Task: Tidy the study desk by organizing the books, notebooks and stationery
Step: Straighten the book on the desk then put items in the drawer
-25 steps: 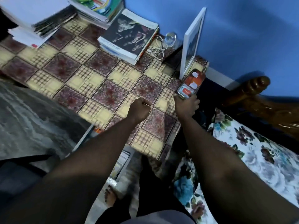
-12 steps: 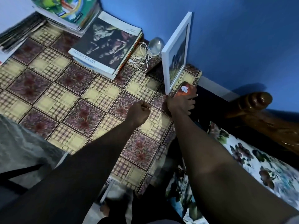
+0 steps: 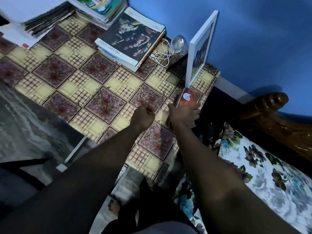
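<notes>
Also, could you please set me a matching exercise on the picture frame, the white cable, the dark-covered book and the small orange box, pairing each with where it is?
Things:
1. picture frame
2. white cable
3. dark-covered book
4. small orange box

Places:
A. in the grip of the right hand, at the right edge of the desk
B. lying flat at the back of the desk, left of the cable
C. standing upright by the blue wall
D. lying in loops between the book and the frame

Pairs: 1-C; 2-D; 3-B; 4-A
</notes>
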Available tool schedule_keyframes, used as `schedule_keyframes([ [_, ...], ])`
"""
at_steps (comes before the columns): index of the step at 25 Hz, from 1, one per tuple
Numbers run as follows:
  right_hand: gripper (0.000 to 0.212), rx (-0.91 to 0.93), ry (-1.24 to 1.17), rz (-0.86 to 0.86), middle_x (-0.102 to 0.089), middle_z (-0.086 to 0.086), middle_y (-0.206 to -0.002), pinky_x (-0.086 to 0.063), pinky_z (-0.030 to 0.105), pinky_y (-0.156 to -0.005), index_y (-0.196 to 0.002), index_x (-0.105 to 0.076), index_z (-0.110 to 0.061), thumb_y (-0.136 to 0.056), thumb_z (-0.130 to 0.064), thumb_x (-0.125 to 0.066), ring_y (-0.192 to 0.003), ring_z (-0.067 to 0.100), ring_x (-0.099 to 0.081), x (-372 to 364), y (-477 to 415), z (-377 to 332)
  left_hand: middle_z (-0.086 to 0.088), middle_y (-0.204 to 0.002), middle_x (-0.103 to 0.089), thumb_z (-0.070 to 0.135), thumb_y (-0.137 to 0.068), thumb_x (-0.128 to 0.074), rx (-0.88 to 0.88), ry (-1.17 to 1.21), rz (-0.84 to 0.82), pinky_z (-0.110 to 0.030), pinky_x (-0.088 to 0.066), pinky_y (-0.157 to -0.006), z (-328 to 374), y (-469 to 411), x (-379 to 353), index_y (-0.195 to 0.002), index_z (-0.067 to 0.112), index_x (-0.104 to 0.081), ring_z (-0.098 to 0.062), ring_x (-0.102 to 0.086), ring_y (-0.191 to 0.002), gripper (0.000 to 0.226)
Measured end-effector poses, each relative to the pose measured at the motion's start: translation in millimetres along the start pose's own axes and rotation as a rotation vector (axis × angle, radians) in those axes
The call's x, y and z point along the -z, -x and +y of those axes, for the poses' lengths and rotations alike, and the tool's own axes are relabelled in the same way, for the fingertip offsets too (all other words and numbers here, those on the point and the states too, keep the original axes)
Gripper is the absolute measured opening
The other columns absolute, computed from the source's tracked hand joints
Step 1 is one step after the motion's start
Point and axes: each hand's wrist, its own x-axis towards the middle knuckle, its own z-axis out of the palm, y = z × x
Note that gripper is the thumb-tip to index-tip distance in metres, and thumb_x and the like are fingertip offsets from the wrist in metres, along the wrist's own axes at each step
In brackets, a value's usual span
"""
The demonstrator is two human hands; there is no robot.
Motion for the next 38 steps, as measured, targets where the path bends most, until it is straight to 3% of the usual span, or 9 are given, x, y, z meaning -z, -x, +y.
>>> schedule_keyframes([
  [8,0.094,0.373,-0.283,-0.588,-0.061,0.005,-0.109,-0.055,0.042,-0.083,-0.118,-0.048,-0.023,-0.035,-0.043,-0.088,-0.098,0.023,-0.063,-90,204,38,-0.002,-0.105,-0.069,0.008,-0.086,-0.055,0.296,-0.006,0.348,-0.03,-0.047,-0.085,-147,130,122,-0.097,0.018,-0.067,-0.021,-0.062,-0.1,0.019],
  [12,0.065,0.485,-0.168,-1.005,-0.063,-0.001,-0.087,-0.049,0.013,-0.055,-0.113,-0.055,-0.011,-0.058,0.004,-0.085,-0.068,0.006,-0.059,-131,259,68,0.001,-0.098,-0.067,0.007,-0.087,-0.05,0.462,0.056,0.469,-0.021,-0.042,-0.071,-223,179,156,-0.098,0.018,-0.068,-0.015,-0.059,-0.086,0.024],
  [16,0.067,0.443,0.14,-0.948,-0.067,-0.002,-0.08,-0.057,0.03,-0.058,-0.095,-0.063,-0.014,-0.031,-0.019,-0.087,-0.073,0.021,-0.065,-195,268,112,-0.006,-0.093,-0.068,0.016,-0.075,-0.036,0.493,0.193,0.457,-0.029,-0.047,-0.067,-288,201,146,-0.081,0.02,-0.064,-0.026,-0.064,-0.087,0.029],
  [20,0.091,0.501,0.4,-0.852,-0.066,0.004,-0.102,-0.058,0.043,-0.078,-0.109,-0.059,-0.02,-0.021,-0.031,-0.08,-0.093,0.027,-0.064,-263,252,142,-0.003,-0.085,-0.064,0.011,-0.079,-0.043,0.557,0.281,0.447,-0.02,-0.043,-0.058,-338,193,129,-0.078,0.022,-0.059,-0.026,-0.063,-0.08,0.019],
  [24,0.095,0.61,0.535,-0.849,-0.056,0.005,-0.12,-0.051,0.046,-0.092,-0.125,-0.05,-0.019,-0.038,-0.027,-0.089,-0.11,0.028,-0.056,-301,260,135,-0.005,-0.086,-0.067,0.008,-0.077,-0.063,0.677,0.418,0.437,-0.029,-0.049,-0.072,-379,172,135,-0.087,0.018,-0.059,-0.026,-0.065,-0.086,0.014],
  [28,0.09,0.686,0.618,-0.792,-0.05,0.008,-0.127,-0.047,0.049,-0.096,-0.131,-0.044,-0.014,-0.053,-0.025,-0.089,-0.117,0.031,-0.05,-335,264,135,-0.006,-0.086,-0.068,0.02,-0.071,-0.074,0.785,0.467,0.43,-0.026,-0.047,-0.065,-396,163,141,-0.091,0.019,-0.058,-0.02,-0.06,-0.071,0.025],
  [31,0.089,0.717,0.664,-0.752,-0.043,0.012,-0.131,-0.044,0.051,-0.097,-0.135,-0.037,-0.012,-0.061,-0.025,-0.086,-0.122,0.034,-0.045,-360,260,142,-0.008,-0.081,-0.065,0.025,-0.077,-0.073,0.844,0.534,0.273,-0.024,-0.041,-0.055,-395,163,128,-0.081,0.025,-0.055,-0.021,-0.056,-0.066,0.019],
  [35,0.077,0.761,0.66,-0.665,-0.039,0.013,-0.132,-0.043,0.049,-0.093,-0.131,-0.035,-0.01,-0.069,-0.022,-0.079,-0.123,0.034,-0.04,-382,259,154,-0.005,-0.086,-0.059,0.019,-0.094,-0.059,0.845,0.635,0.174,-0.014,-0.04,-0.04,-393,158,106,-0.116,0.022,-0.055,-0.017,-0.055,-0.065,0.023],
  [38,0.066,0.769,0.635,-0.592,-0.039,0.012,-0.131,-0.043,0.048,-0.092,-0.128,-0.036,-0.01,-0.073,-0.018,-0.072,-0.122,0.033,-0.04,-391,261,160,-0.004,-0.09,-0.062,0.014,-0.092,-0.058,0.838,0.668,0.233,-0.021,-0.044,-0.051,-395,159,96,-0.12,0.013,-0.059,-0.018,-0.057,-0.063,0.028],
])
